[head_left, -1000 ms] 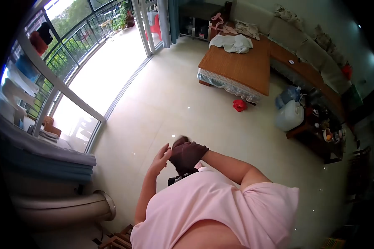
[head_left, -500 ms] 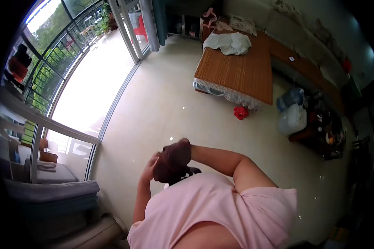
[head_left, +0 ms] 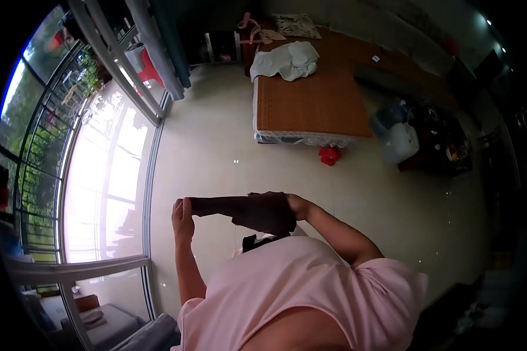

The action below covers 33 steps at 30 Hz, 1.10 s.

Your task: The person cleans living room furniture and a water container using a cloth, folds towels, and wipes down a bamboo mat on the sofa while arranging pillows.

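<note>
A dark brown cloth (head_left: 263, 213), which looks like a garment, is stretched sideways between my two hands in front of my chest. My left hand (head_left: 183, 213) is closed on its narrow, drawn-out end. At the other side my right hand (head_left: 295, 206) grips the wider, bunched part, its fingers partly hidden by the fabric. Which kind of garment it is I cannot tell. Just below the cloth, a black and white item (head_left: 257, 241) shows near my pink shirt (head_left: 310, 281).
Ahead stands a bed (head_left: 310, 111) with a brown mat and a crumpled white cloth (head_left: 287, 60). A red object (head_left: 329, 156) lies on the floor by its foot. Right of it are a clear plastic container (head_left: 401, 142) and a cluttered low table. Sliding glass doors (head_left: 152, 158) run along the left.
My hands have moved apart, the left one outward to the left and the right one to the right. The brown cloth went from bunched to stretched between them. The view has turned.
</note>
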{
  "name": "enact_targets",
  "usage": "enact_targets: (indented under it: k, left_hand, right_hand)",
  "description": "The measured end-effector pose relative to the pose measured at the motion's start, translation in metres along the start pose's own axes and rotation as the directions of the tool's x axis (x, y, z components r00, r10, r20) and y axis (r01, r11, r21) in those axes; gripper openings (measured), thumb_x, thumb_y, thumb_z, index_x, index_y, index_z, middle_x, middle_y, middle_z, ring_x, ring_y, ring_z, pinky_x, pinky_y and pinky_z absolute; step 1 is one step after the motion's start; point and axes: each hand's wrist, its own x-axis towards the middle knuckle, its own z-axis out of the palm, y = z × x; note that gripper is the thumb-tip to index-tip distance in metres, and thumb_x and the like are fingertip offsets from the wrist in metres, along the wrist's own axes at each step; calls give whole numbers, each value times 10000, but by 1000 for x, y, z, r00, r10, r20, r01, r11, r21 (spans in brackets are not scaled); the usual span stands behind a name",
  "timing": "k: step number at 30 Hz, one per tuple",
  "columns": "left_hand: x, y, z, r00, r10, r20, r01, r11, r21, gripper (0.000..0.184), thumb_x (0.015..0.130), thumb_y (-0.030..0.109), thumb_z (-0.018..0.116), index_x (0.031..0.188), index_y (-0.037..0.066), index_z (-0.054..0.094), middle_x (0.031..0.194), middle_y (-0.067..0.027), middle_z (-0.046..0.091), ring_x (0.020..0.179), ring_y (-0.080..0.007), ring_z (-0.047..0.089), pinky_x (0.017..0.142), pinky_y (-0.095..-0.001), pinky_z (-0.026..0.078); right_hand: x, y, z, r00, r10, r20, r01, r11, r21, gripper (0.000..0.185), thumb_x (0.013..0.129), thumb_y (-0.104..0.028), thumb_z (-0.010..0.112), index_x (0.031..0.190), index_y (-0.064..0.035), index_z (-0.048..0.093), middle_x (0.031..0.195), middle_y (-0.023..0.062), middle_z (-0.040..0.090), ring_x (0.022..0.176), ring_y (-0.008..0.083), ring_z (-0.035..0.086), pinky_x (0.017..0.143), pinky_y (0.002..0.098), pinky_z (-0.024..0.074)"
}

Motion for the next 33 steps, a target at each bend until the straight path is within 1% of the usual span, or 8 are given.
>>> enact_targets:
  k: [2,5,11,16,20,24,30,33]
  left_hand:
    - [34,10,7,946,-307,108,325,881,-344,504,955,466,449,788,13,594,771,-31,509,766,-159,472,771,-311,401]
    - [88,14,29,925,-361,115,364,760,-538,499,946,506,447,792,39,536,725,-16,486,694,-124,463,690,-291,417]
    - [184,-3,39,909,-235,345,414,398,-819,416,951,433,479,905,27,552,840,-76,577,782,-191,571,778,-316,473]
    - [238,9,49,934,-266,238,353,601,-717,273,913,262,594,984,-1,600,877,-70,640,837,-178,600,804,-299,459]
    - [288,-2,40,944,-306,127,290,948,131,271,870,235,634,847,-32,597,716,-31,560,689,-108,466,655,-277,402]
    - [372,-34,45,967,-255,13,255,966,-33,300,882,254,617,774,-21,565,658,-5,465,647,-97,393,582,-276,343]
    - [539,-36,40,983,-181,29,183,962,-204,269,903,239,610,760,13,576,646,49,438,635,-56,356,572,-233,299]
    - [624,-24,36,974,-170,150,221,857,-466,242,927,211,582,775,24,593,673,79,451,637,-27,376,567,-209,298]
  right_hand:
    - [25,5,-51,1000,8,12,-9,999,38,472,990,-337,320,1287,-1,467,1255,113,551,1138,183,532,1007,321,392]
    - [55,-30,-75,981,-79,174,23,952,304,520,966,-377,421,1323,1,424,1254,123,543,1156,195,512,1020,329,370]
    - [136,-135,-61,951,-241,193,278,941,-192,563,838,-192,651,1303,5,402,1278,104,499,1185,184,459,1032,327,339]
    - [224,-203,-76,984,-164,64,175,869,-463,473,784,-140,677,1191,10,490,1104,74,582,1015,165,546,931,324,422]
    - [287,-231,-94,976,-205,-72,83,661,-746,370,782,-201,679,1065,8,566,957,89,627,889,164,578,802,296,462]
    - [345,-248,-120,910,-307,-279,-225,200,-954,534,716,-344,730,1088,2,563,978,176,645,960,272,615,833,358,475]
    - [422,-315,-132,910,-178,-374,-91,796,-599,781,688,-301,809,1268,37,412,1162,183,567,1048,283,566,895,355,454]
    - [435,-371,-114,891,-394,-224,37,556,-830,941,681,-236,815,1394,-7,245,1183,195,546,1080,310,548,921,382,436]
